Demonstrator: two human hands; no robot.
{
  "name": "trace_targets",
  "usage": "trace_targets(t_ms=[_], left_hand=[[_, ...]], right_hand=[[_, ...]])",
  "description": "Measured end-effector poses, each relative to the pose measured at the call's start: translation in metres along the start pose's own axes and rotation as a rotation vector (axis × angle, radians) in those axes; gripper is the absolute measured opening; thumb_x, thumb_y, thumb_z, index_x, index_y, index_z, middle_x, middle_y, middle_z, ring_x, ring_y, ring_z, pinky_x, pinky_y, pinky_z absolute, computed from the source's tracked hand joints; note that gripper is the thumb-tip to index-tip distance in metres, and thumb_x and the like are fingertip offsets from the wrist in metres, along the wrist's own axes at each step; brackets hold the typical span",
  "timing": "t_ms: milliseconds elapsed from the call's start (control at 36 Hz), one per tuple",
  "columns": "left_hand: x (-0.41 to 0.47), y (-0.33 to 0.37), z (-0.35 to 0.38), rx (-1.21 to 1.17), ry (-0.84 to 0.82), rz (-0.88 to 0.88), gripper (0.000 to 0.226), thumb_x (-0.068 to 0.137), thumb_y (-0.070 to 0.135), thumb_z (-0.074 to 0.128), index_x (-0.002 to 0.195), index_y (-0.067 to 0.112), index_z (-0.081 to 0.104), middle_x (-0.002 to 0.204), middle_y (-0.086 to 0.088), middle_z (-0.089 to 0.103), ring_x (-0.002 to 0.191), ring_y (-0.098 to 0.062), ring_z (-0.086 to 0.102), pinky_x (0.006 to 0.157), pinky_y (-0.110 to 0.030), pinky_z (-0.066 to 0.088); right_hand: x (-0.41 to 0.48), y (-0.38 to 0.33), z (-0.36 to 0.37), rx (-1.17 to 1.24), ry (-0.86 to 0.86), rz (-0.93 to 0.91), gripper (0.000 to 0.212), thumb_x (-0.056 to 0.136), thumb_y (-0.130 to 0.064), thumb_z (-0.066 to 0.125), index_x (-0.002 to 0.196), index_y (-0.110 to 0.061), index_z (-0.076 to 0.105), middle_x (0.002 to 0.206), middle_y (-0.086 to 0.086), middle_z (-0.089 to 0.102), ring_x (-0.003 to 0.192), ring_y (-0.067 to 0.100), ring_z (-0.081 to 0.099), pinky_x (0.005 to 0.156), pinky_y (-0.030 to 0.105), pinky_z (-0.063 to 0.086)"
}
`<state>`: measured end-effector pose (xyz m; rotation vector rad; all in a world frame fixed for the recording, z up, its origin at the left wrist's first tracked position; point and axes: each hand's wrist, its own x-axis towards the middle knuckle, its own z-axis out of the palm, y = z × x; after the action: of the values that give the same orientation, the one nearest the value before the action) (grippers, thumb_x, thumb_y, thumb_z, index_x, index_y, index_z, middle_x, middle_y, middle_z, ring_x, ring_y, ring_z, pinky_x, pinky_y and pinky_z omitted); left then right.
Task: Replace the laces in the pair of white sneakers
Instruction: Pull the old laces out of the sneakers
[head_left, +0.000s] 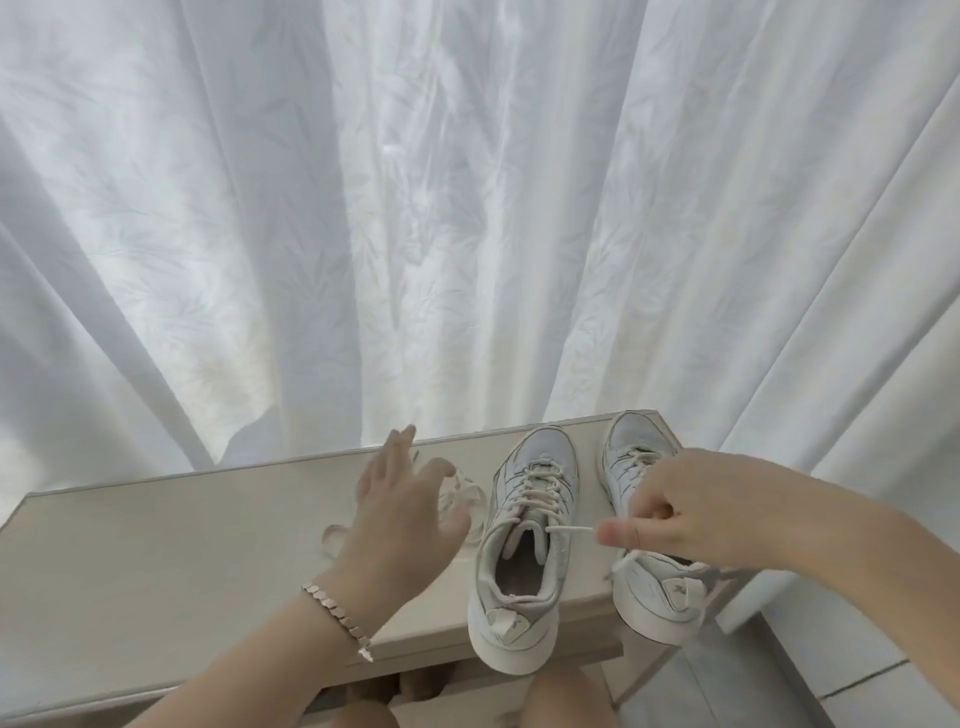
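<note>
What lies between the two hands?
In the head view, a white sneaker stands between left hand and right hand, which pinches its lace end.

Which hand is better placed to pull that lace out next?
Right. The right hand pinches the lace end coming from the sneaker; the left hand is open, over the loose laces.

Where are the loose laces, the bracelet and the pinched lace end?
loose laces (465, 491), head view, middle of the bunched strands
bracelet (337, 618), head view, middle links
pinched lace end (569, 529), head view, middle of the taut stretch
</note>
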<state>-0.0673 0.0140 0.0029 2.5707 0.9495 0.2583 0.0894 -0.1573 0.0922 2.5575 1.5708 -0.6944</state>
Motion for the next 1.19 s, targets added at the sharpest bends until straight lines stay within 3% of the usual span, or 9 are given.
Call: trace_targets(t_ms=[111,167,306,528,694,806,944,1056,1194], left_hand=[[-0.001,0.015,0.008,-0.254,-0.112,0.076,0.039,0.091,0.042,0.052,0.128,0.030,0.049,0.129,0.016,0.046,0.121,-0.001,0.040,0.090,-0.016,0.028],[0.000,0.016,0.019,-0.325,-0.138,0.061,0.040,0.090,0.040,0.054,0.129,0.029,0.050,0.127,0.014,0.050,0.122,-0.003,0.044,0.096,-0.018,0.033],[-0.005,0.026,0.039,-0.508,-0.113,-0.012,0.032,0.093,0.031,0.052,0.125,0.027,0.055,0.120,0.010,0.058,0.116,-0.001,0.048,0.095,-0.019,0.038],[-0.009,0.032,0.051,-0.668,0.015,-0.123,0.019,0.091,0.026,0.056,0.109,0.023,0.061,0.106,0.008,0.063,0.104,-0.005,0.057,0.093,-0.027,0.045],[-0.010,0.045,0.055,-0.690,-0.023,-0.152,0.028,0.097,0.022,0.043,0.123,0.025,0.053,0.114,0.008,0.056,0.108,-0.007,0.051,0.092,-0.022,0.037],[-0.011,0.048,0.055,-0.715,0.003,-0.174,0.028,0.097,0.024,0.044,0.123,0.025,0.054,0.112,0.010,0.057,0.103,-0.004,0.051,0.087,-0.019,0.036],[-0.011,0.045,0.058,-0.686,0.008,-0.172,0.022,0.096,0.027,0.045,0.115,0.029,0.057,0.108,0.011,0.060,0.103,-0.006,0.055,0.086,-0.024,0.042],[-0.011,0.050,0.058,-0.662,0.032,-0.184,0.022,0.096,0.027,0.043,0.114,0.029,0.056,0.103,0.014,0.055,0.097,-0.005,0.052,0.081,-0.022,0.038],[-0.011,0.047,0.061,-0.676,-0.007,-0.189,0.021,0.096,0.029,0.045,0.113,0.032,0.057,0.111,0.013,0.060,0.102,-0.004,0.055,0.085,-0.024,0.043]], right_hand=[[-0.006,-0.009,0.012,0.009,-0.137,0.006,0.050,0.085,-0.067,0.042,0.059,-0.027,0.058,0.052,-0.006,0.044,0.048,0.008,0.041,0.057,0.023,0.037],[0.002,-0.011,0.017,0.040,-0.036,-0.046,0.048,0.090,-0.057,0.044,0.058,-0.022,0.050,0.055,-0.003,0.042,0.049,0.011,0.039,0.056,0.024,0.035],[0.041,-0.008,0.037,0.223,0.278,-0.031,0.023,0.090,-0.036,0.056,0.092,-0.017,0.068,0.088,-0.006,0.065,0.085,0.010,0.059,0.077,0.025,0.047],[0.067,-0.009,0.058,0.363,0.245,0.002,0.026,0.092,-0.033,0.055,0.074,-0.015,0.059,0.070,0.000,0.057,0.068,0.012,0.053,0.058,0.019,0.036],[0.065,-0.007,0.056,0.345,0.101,-0.061,0.033,0.094,-0.040,0.051,0.078,-0.011,0.054,0.074,0.007,0.046,0.066,0.015,0.040,0.054,0.023,0.029],[0.066,-0.004,0.059,0.364,0.136,-0.103,0.029,0.095,-0.032,0.048,0.074,-0.012,0.050,0.070,0.004,0.048,0.062,0.013,0.039,0.056,0.022,0.031],[0.066,-0.011,0.056,0.661,0.261,-0.167,0.021,0.099,-0.023,0.040,0.080,-0.016,0.047,0.072,-0.009,0.062,0.069,0.006,0.056,0.071,0.020,0.045],[0.075,-0.012,0.041,0.833,0.127,-0.127,0.020,0.097,-0.018,0.045,0.078,-0.013,0.043,0.053,-0.008,0.044,0.049,0.007,0.044,0.056,0.020,0.040],[0.072,0.020,0.010,0.068,0.316,-0.193,0.021,0.080,-0.009,0.056,0.088,-0.024,0.043,0.052,-0.010,0.043,0.053,0.010,0.040,0.061,0.028,0.038]])
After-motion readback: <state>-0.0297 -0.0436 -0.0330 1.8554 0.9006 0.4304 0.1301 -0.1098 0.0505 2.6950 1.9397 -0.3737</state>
